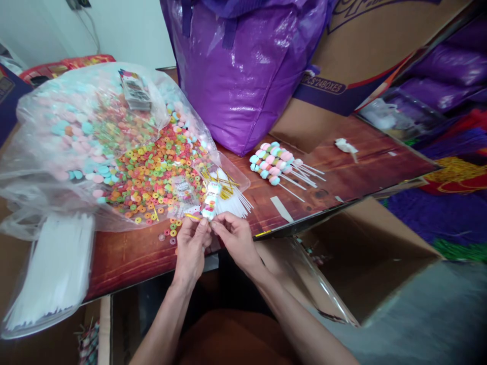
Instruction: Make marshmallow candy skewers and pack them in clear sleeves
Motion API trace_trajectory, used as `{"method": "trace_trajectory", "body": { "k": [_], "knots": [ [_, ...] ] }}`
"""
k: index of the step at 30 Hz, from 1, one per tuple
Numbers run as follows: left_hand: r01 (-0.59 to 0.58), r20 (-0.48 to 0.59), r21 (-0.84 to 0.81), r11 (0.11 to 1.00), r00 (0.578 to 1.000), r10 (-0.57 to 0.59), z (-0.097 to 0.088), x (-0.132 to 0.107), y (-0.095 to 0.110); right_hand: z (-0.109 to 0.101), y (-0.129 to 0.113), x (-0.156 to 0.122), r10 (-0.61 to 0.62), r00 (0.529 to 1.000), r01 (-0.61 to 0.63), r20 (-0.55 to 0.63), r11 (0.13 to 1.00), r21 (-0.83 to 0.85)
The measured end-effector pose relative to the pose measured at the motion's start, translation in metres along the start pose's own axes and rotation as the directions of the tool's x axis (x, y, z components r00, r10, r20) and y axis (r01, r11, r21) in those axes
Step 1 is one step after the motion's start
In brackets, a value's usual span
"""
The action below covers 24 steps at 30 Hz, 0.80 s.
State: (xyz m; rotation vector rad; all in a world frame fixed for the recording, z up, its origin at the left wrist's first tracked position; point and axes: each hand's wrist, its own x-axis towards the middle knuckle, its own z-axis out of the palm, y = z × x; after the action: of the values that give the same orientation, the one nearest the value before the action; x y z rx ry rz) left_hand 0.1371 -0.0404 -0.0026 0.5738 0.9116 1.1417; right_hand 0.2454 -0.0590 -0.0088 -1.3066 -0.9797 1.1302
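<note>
My left hand (191,243) and my right hand (236,234) meet at the near edge of a wooden table (342,172). Both pinch the lower end of a candy skewer (211,199) wrapped in a clear sleeve, which stands upright between the fingertips. A yellow twist tie (192,217) sticks out by my left thumb. Just behind lie a bundle of yellow ties and white sticks (228,190). A pile of finished marshmallow skewers (274,161) rests to the right.
A big clear bag of coloured ring candies (152,167) and pastel marshmallows (72,137) fills the left of the table. White sticks in plastic (53,268) lie at the near left. A purple bag (243,76) stands behind. An open cardboard box (365,253) sits at the right.
</note>
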Motion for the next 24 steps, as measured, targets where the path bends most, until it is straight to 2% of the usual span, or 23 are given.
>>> {"method": "trace_trajectory", "body": {
  "k": [4, 7, 9, 11, 13, 14, 15, 17, 18, 19, 21, 24],
  "knots": [
    [0.070, 0.023, -0.013, 0.997, 0.997, -0.070, 0.001, 0.001, 0.003, 0.003, 0.007, -0.001, 0.015, 1.000, -0.015, 0.005, 0.999, 0.040],
    [0.207, 0.077, -0.088, 0.974, 0.977, -0.200, 0.000, 0.000, 0.011, -0.001, 0.007, -0.002, -0.020, 0.999, 0.018, 0.043, 0.999, 0.043],
    [0.342, 0.165, -0.134, 0.930, 0.933, -0.319, -0.001, -0.002, 0.019, -0.007, 0.001, -0.001, -0.075, 0.990, 0.070, 0.120, 0.997, 0.044],
    [0.459, 0.259, -0.134, 0.878, 0.872, -0.416, -0.002, -0.004, 0.026, -0.013, -0.007, 0.001, -0.142, 0.964, 0.139, 0.226, 0.990, 0.030],
    [0.493, 0.303, -0.087, 0.866, 0.841, -0.448, -0.002, -0.005, 0.029, -0.018, -0.014, 0.002, -0.200, 0.934, 0.217, 0.295, 0.976, -0.027],
    [0.462, 0.294, -0.055, 0.885, 0.855, -0.428, -0.001, -0.006, 0.028, -0.018, -0.016, 0.002, -0.221, 0.927, 0.254, 0.302, 0.964, -0.074],
    [0.398, 0.267, -0.019, 0.917, 0.886, -0.379, 0.000, -0.006, 0.026, -0.018, -0.016, 0.002, -0.236, 0.928, 0.282, 0.290, 0.951, -0.127],
    [0.204, 0.184, 0.068, 0.977, 0.959, -0.213, 0.002, -0.008, 0.019, -0.016, -0.014, 0.001, -0.244, 0.940, 0.297, 0.236, 0.928, -0.223],
    [0.105, 0.143, 0.117, 0.987, 0.982, -0.122, 0.002, -0.010, 0.015, -0.014, -0.013, 0.000, -0.235, 0.950, 0.285, 0.206, 0.923, -0.258],
    [0.027, 0.110, 0.169, 0.985, 0.993, -0.046, 0.002, -0.011, 0.011, -0.012, -0.011, -0.001, -0.222, 0.959, 0.266, 0.176, 0.922, -0.283],
    [-0.054, 0.070, 0.264, 0.963, 0.997, 0.037, 0.001, -0.014, 0.004, -0.011, -0.008, -0.001, -0.183, 0.975, 0.213, 0.129, 0.934, -0.287],
    [-0.047, 0.027, 0.287, 0.957, 0.999, 0.041, -0.001, -0.014, 0.001, -0.010, -0.006, -0.001, -0.071, 0.988, 0.095, 0.136, 0.979, -0.178]
  ]
}}
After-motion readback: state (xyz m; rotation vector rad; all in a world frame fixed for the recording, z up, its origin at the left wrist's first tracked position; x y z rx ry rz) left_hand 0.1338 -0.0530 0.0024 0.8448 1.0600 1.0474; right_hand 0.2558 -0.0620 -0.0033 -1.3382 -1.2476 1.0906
